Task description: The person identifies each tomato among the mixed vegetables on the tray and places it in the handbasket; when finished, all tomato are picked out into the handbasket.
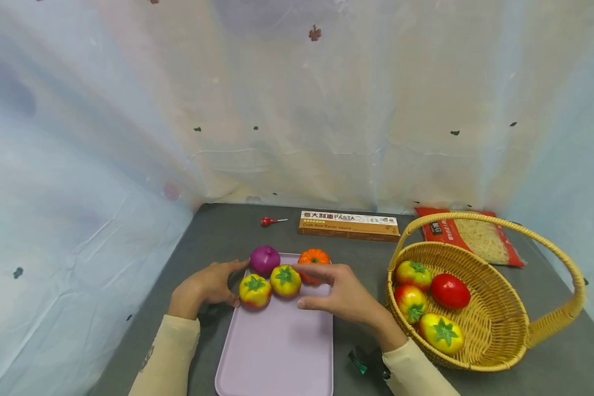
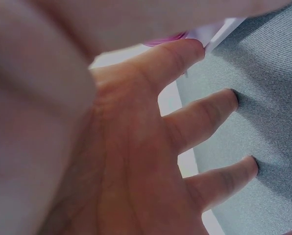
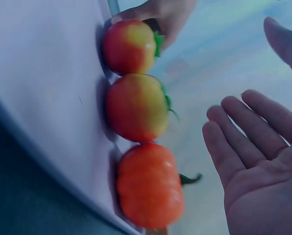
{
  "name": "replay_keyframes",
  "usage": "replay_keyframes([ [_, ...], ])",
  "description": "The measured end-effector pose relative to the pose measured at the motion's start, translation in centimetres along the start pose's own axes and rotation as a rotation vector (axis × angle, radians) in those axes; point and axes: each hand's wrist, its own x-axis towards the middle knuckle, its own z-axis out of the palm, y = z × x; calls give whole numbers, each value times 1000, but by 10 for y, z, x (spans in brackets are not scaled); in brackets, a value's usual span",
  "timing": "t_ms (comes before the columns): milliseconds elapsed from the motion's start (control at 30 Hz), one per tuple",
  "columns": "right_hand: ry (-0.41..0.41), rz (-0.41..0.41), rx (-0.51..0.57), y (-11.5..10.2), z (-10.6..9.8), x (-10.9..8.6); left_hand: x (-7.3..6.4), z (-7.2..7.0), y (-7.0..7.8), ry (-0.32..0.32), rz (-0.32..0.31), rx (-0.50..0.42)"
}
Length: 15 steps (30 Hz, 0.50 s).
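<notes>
A lilac tray (image 1: 287, 346) lies lengthwise before me. At its far end sit a purple onion (image 1: 264, 260), an orange pumpkin (image 1: 314, 258) and two yellow-and-red persimmon-like fruits, the left one (image 1: 254, 292) and the right one (image 1: 285, 281), both with green leaves on top. My left hand (image 1: 210, 283) is at the tray's left edge beside the left fruit and the onion, its fingers spread in the left wrist view. Over the tray, close to the right fruit and the pumpkin, my right hand (image 1: 340, 291) has straight fingers and a parted thumb, holding nothing.
A wicker basket (image 1: 495, 313) with a tall handle stands at right, containing several persimmon-like fruits and a red oval one (image 1: 450, 291). Behind are a pasta box (image 1: 348, 225), a red lollipop (image 1: 265, 221) and a red noodle bag (image 1: 475, 236). A dark green item (image 1: 358, 363) lies by the right sleeve.
</notes>
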Motion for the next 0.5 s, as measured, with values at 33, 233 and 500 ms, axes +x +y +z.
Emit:
replay_keyframes([
  [33,-1,-2,-16,2,3,6,0,0,1,-1,-4,0],
  [233,-17,15,-151,11,16,31,-1,-1,3,0,-14,-1],
  [500,-26,12,-234,11,25,33,-4,-2,4,4,11,-5],
])
